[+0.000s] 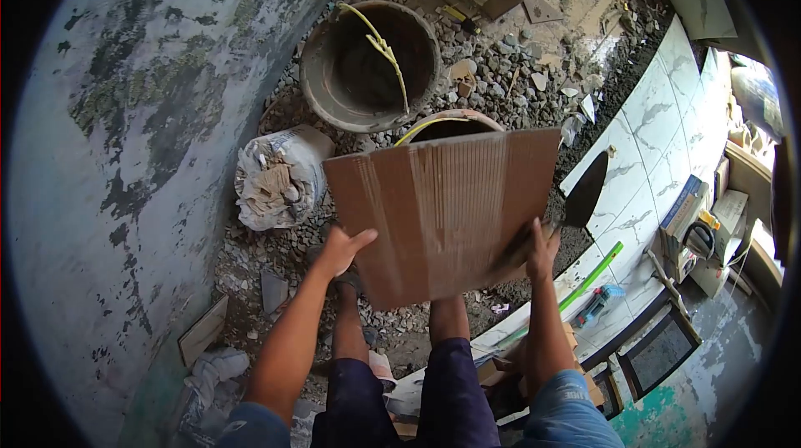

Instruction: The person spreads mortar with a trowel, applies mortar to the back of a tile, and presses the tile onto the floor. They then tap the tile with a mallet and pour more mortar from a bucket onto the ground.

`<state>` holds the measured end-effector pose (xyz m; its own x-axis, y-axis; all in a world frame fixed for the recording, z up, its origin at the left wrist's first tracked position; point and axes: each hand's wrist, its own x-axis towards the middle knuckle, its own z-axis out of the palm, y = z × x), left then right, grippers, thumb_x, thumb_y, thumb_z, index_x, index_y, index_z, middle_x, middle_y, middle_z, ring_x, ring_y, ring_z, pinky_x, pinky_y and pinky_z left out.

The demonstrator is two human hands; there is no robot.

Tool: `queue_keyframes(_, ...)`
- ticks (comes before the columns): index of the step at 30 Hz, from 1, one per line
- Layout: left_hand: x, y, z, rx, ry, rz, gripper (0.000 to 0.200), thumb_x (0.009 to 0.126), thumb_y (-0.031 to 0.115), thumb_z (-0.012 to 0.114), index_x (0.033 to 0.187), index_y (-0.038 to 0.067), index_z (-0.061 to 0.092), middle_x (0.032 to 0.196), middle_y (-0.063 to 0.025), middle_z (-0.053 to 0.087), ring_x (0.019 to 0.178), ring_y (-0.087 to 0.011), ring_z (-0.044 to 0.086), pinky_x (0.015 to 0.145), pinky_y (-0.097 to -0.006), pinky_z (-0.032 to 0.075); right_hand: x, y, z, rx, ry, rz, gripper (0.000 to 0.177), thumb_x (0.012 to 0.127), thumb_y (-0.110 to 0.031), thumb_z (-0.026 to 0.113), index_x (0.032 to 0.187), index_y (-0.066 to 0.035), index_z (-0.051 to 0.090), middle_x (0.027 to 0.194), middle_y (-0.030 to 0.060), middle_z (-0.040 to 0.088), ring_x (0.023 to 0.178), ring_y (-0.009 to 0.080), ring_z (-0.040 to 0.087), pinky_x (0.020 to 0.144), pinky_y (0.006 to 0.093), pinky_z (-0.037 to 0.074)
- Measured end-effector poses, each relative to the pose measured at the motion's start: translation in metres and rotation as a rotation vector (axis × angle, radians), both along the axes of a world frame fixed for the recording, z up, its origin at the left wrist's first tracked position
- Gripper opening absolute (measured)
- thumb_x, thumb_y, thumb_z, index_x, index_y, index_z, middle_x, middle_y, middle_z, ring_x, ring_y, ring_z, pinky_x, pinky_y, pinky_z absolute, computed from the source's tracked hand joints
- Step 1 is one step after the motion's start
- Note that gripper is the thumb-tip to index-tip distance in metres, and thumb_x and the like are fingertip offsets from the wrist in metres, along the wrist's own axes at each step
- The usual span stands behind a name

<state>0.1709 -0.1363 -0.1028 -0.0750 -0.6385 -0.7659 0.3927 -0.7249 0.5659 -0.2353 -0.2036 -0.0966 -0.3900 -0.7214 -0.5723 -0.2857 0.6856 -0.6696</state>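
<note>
A large rectangular tile is held up in front of my legs, its reddish-brown ribbed back facing me. My left hand grips its left edge, thumb lying over the back. At the lower right edge, my right hand is closed against the tile, with a trowel in the same grip. The trowel's dark pointed blade juts out past the tile toward the white floor tiles. Behind the tile's top edge, a bucket with a yellow handle is mostly hidden.
A larger mortar-stained bucket stands on the gravel, beside a torn white sack. Marble-patterned tiles cover the floor at right, where a green strip and a blue tool lie. A stained wall rises at left.
</note>
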Motion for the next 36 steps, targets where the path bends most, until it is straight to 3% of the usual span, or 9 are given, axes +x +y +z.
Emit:
queue_keyframes(2, -0.026, -0.005, -0.04, 0.036, 0.025, 0.065, 0.04, 0.084, 0.016, 0.072, 0.116, -0.004, 0.058, 0.113, -0.0082, 0.063, 0.103, -0.0168, 0.058, 0.09, -0.0336, 0.046, -0.02, -0.029, -0.031, -0.049, 0.161, 0.091, 0.047, 0.088, -0.034, 0.067, 0.11, 0.004, 0.052, 0.097, 0.0106, 0.058, 0.089, 0.0197, 0.053, 0.083, 0.0337, 0.044)
queue_keyframes(6, -0.046, -0.014, -0.086, 0.137, 0.066, 0.208, 0.051, 0.084, 0.021, 0.074, 0.123, -0.004, 0.052, 0.122, -0.0108, 0.058, 0.113, -0.021, 0.055, 0.097, -0.0385, 0.043, -0.029, -0.075, -0.076, -0.093, 0.106, 0.213, 0.054, 0.087, -0.033, 0.069, 0.118, 0.008, 0.05, 0.107, 0.0157, 0.06, 0.097, 0.0225, 0.054, 0.089, 0.0346, 0.043)
queue_keyframes(10, -0.045, -0.014, -0.092, 0.147, 0.046, 0.222, 0.055, 0.085, 0.022, 0.073, 0.126, -0.006, 0.049, 0.126, -0.011, 0.056, 0.119, -0.0218, 0.051, 0.101, -0.039, 0.039, -0.014, -0.082, -0.102, -0.133, -0.04, 0.218, 0.054, 0.086, -0.031, 0.071, 0.121, 0.004, 0.05, 0.109, 0.0143, 0.061, 0.098, 0.022, 0.056, 0.09, 0.0346, 0.044)
queue_keyframes(17, -0.013, -0.023, -0.09, 0.167, -0.068, 0.341, 0.061, 0.09, 0.037, 0.064, 0.135, 0.001, 0.042, 0.141, -0.009, 0.043, 0.131, -0.0226, 0.038, 0.11, -0.0382, 0.026, -0.009, -0.083, -0.103, -0.101, 0.079, 0.286, 0.056, 0.084, -0.029, 0.072, 0.124, 0.004, 0.049, 0.109, 0.0154, 0.061, 0.1, 0.0234, 0.058, 0.09, 0.0327, 0.044)
queue_keyframes(20, 0.021, -0.053, -0.105, 0.072, -0.327, 0.344, 0.064, 0.09, 0.044, 0.062, 0.137, 0.007, 0.039, 0.128, -0.0072, 0.052, 0.114, -0.019, 0.049, 0.097, -0.0367, 0.038, -0.007, -0.091, -0.101, -0.146, 0.169, 0.311, 0.059, 0.085, -0.029, 0.072, 0.128, 0.002, 0.047, 0.112, 0.0154, 0.059, 0.102, 0.0237, 0.058, 0.091, 0.033, 0.044)
queue_keyframes(22, 0.044, -0.082, -0.105, 0.19, -0.05, 0.563, 0.077, 0.087, 0.053, 0.061, 0.142, 0.006, 0.033, 0.119, -0.0064, 0.052, 0.107, -0.018, 0.048, 0.09, -0.036, 0.042, -0.007, -0.098, -0.103, -0.144, 0.109, 0.305, 0.058, 0.085, -0.029, 0.071, 0.128, 0.002, 0.046, 0.112, 0.0152, 0.059, 0.102, 0.0237, 0.057, 0.091, 0.0327, 0.043)
queue_keyframes(26, 0.063, -0.123, -0.107, 0.193, -0.203, 0.176, 0.087, 0.084, 0.059, 0.061, 0.144, 0.006, 0.028, 0.131, -0.0144, 0.043, 0.113, -0.0238, 0.051, 0.08, -0.0324, 0.045, -0.008, -0.109, -0.112, -0.041, 0.022, 0.284, 0.058, 0.087, -0.029, 0.069, 0.129, 0.003, 0.046, 0.115, 0.0159, 0.058, 0.105, 0.0243, 0.056, 0.093, 0.0325, 0.042)
queue_keyframes(33, 0.059, -0.141, -0.129, 0.271, -0.032, 0.518, 0.07, 0.084, 0.04, 0.071, 0.135, 0.006, 0.038, 0.136, -0.0174, 0.042, 0.117, -0.0319, 0.051, 0.082, -0.0448, 0.048, -0.004, -0.12, -0.126, -0.122, 0.181, 0.296, 0.059, 0.086, -0.032, 0.069, 0.128, 0.003, 0.048, 0.119, 0.0201, 0.057, 0.111, 0.0285, 0.056, 0.096, 0.0342, 0.041)
queue_keyframes(36, 0.058, -0.176, -0.122, 0.01, -0.002, 0.611, 0.052, 0.086, 0.026, 0.07, 0.126, 0.006, 0.045, 0.126, -0.0158, 0.051, 0.112, -0.0305, 0.053, 0.082, -0.0508, 0.048, 0.009, -0.129, -0.11, -0.113, 0.148, 0.316, 0.057, 0.086, -0.032, 0.07, 0.126, 0.002, 0.05, 0.116, 0.0192, 0.059, 0.108, 0.0276, 0.057, 0.093, 0.0343, 0.043)
